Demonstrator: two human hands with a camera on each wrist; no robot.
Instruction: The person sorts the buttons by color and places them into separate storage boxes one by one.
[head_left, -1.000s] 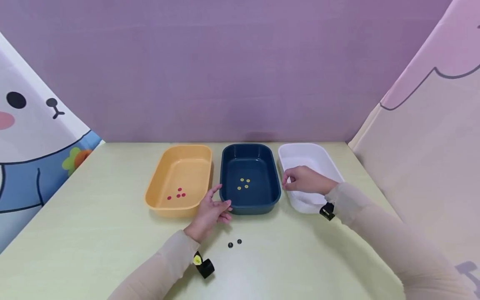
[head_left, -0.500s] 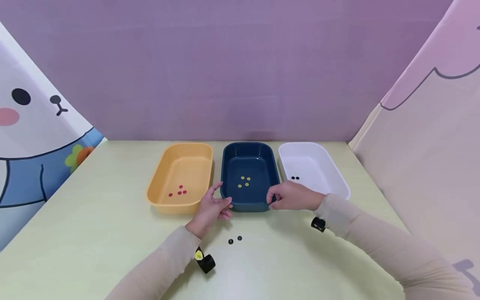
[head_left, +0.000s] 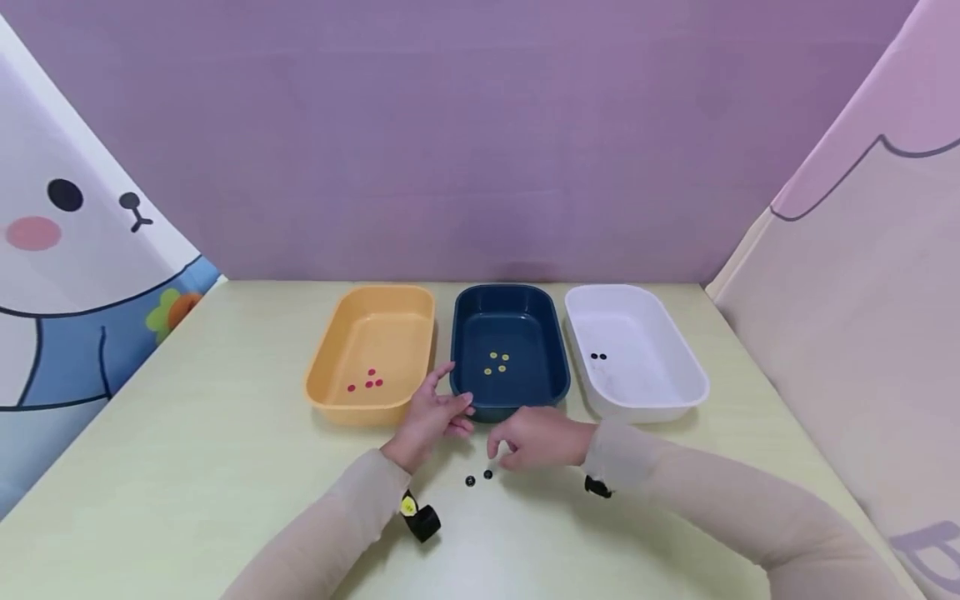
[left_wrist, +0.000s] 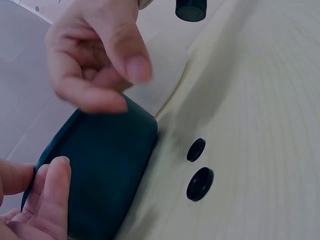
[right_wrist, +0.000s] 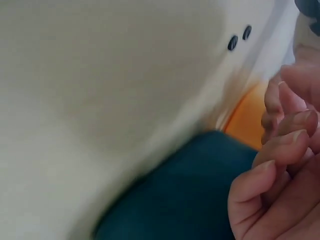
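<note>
Two black buttons [head_left: 479, 477] lie side by side on the table, just in front of the dark blue tray [head_left: 510, 296]. My left hand [head_left: 429, 421] is at that tray's front left corner; in the left wrist view its thumb and fingers pinch the rim. My right hand [head_left: 542, 437] hovers near the buttons, fingers loosely bent, thumb and index finger apart, nothing visible between them. Several yellow buttons [head_left: 502, 368] lie inside the blue tray. Several red buttons [head_left: 369, 384] are in the yellow-orange tray [head_left: 326, 354]. Two more black buttons [head_left: 598, 357] lie in the white tray [head_left: 637, 333].
The three trays stand in a row on the pale table [head_left: 247, 358], backed by a purple panel [head_left: 480, 150]. Printed fabric sides [head_left: 862, 333] flank the table. A black wrist camera [head_left: 423, 522] sits below my left wrist.
My right hand has moved from over the white tray leftward and nearer, toward the buttons on the table. Two black buttons in the white tray have come into sight. My left hand stays put.
</note>
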